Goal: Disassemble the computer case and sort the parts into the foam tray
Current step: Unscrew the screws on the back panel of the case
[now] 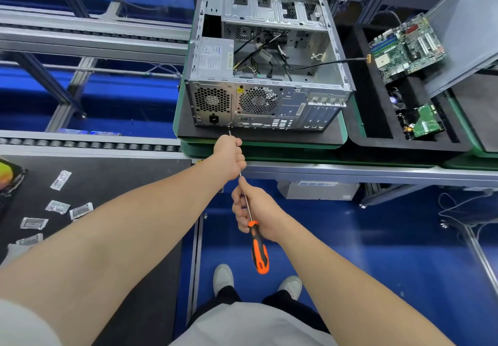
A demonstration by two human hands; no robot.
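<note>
The person is holding a long screwdriver with an orange-and-black handle (259, 251) in both hands. The left hand (229, 158) is curling in a fist around the thin metal shaft near its tip. The right hand (256, 211) is gripping the shaft just above the handle, which is sticking out below the palm. The tip is touching the lower edge of the rear panel of the open silver metal computer case (269, 100), below the grey power supply box (213, 57). The case is lying on its side, just left of the black foam tray (377, 141). In the tray, a large green motherboard (407, 46) is leaning tilted and a smaller green circuit board (427, 123) is sitting in a nearer compartment. Small silvery packets (61, 180) are lying on the black surface (121, 178) at the left.
</note>
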